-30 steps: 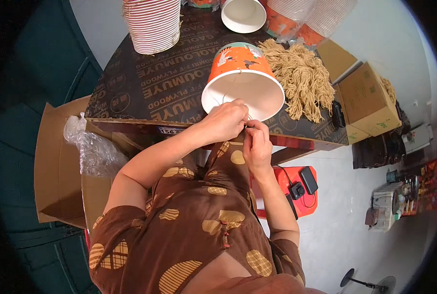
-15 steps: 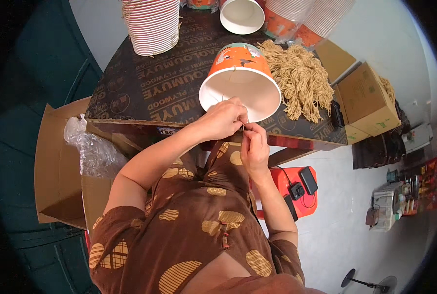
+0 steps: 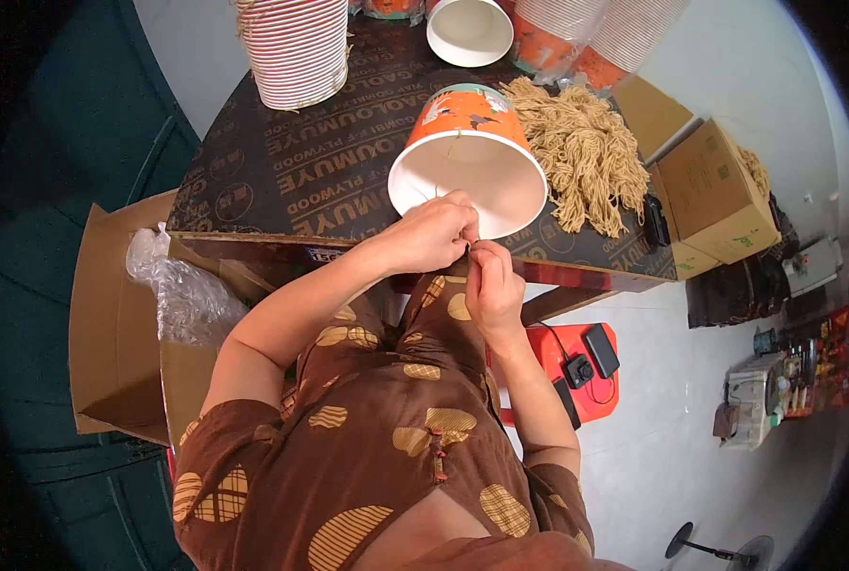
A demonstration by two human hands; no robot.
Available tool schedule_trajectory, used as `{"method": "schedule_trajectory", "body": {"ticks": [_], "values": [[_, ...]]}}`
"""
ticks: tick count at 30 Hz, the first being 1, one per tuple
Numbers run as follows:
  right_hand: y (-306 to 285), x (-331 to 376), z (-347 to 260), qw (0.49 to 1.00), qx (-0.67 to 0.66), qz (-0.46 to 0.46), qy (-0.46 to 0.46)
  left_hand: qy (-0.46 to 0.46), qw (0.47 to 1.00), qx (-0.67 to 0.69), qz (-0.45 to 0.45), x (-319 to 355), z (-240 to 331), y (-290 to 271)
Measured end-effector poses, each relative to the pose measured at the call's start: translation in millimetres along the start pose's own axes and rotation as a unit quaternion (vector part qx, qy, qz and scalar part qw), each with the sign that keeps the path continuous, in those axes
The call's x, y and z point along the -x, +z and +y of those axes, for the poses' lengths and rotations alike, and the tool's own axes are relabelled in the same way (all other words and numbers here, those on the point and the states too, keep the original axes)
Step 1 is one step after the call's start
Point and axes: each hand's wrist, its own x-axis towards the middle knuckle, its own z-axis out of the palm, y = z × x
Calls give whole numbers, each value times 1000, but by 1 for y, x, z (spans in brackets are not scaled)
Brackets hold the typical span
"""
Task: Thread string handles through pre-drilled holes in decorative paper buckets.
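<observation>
Table: the black top (image 3: 225, 162) carries rows of tan capital letters and round printed marks.
Carton: brown box (image 3: 715, 195) beyond the table's near right corner, with a square print and green writing.
Yarn: tan heap (image 3: 582, 152) toward the table's right edge.
Stack: nested tubs (image 3: 296, 52) at the far left edge, rims striped white and red.
Bucket: orange, with pictures and a white inside (image 3: 491, 181), lying at the near edge right of its middle, mouth toward the person.
Hands: left hand (image 3: 436, 233) bent inward, right hand (image 3: 496, 290) raised; fingertips nearly meet at the bucket's near rim, pinched closed on apparently thin cord (image 3: 459, 135), which also shows at the opposite rim.
Sticker: blue and white with print (image 3: 326, 253), on the near edge beside the left forearm.
</observation>
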Motion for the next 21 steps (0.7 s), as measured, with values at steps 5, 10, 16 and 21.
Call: {"method": "schedule_trajectory", "body": {"ticks": [5, 10, 16, 21], "values": [[1, -2, 3, 1000, -4, 5, -15, -2, 1000, -10, -3, 0, 1, -1], [3, 0, 3, 999, -25, 14, 39, 20, 999, -29, 2, 0, 0, -1], [2, -2, -2, 990, -40, 36, 127, 10, 999, -33, -6, 0, 0, -2], [6, -3, -5, 985, -42, 50, 162, 5, 1000, -21, -6, 0, 1, -2]]}}
